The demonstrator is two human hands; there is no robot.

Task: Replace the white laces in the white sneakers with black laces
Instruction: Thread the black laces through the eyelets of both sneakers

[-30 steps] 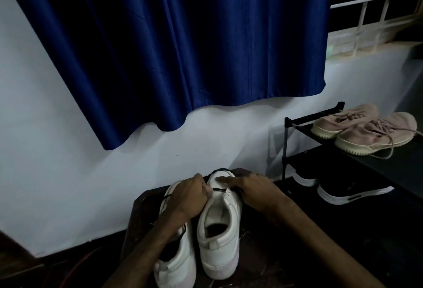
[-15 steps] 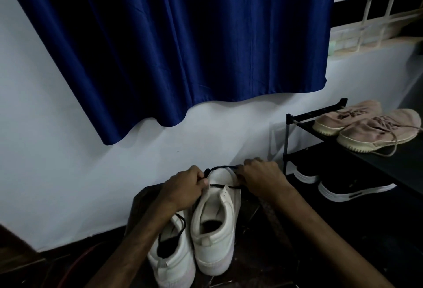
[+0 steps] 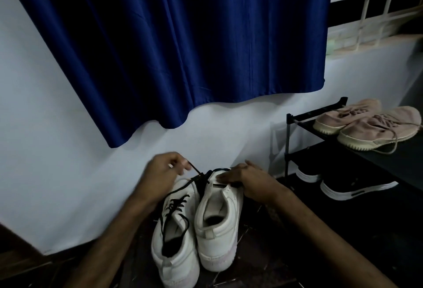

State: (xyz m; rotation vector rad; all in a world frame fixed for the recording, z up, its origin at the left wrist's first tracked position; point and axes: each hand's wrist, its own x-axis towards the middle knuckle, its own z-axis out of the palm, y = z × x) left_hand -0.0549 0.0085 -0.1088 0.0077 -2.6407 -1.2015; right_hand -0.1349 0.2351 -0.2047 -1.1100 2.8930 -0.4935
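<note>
our left hand (image 3: 168, 168) pinches tip of black lace (image 3: 198, 171), lower centre of frame; strand slants down-right to front eyelets of right sneaker (image 3: 217, 226). our right hand (image 3: 248, 180) lies flat-fingered on that toe, gripping nothing. left sneaker (image 3: 177, 248) alongside, already black-laced. we judge left hand leads pull.

Dim room: blue curtain (image 3: 183, 43) on white wall (image 3: 45, 150), black shoe rack (image 3: 320, 118).
</note>
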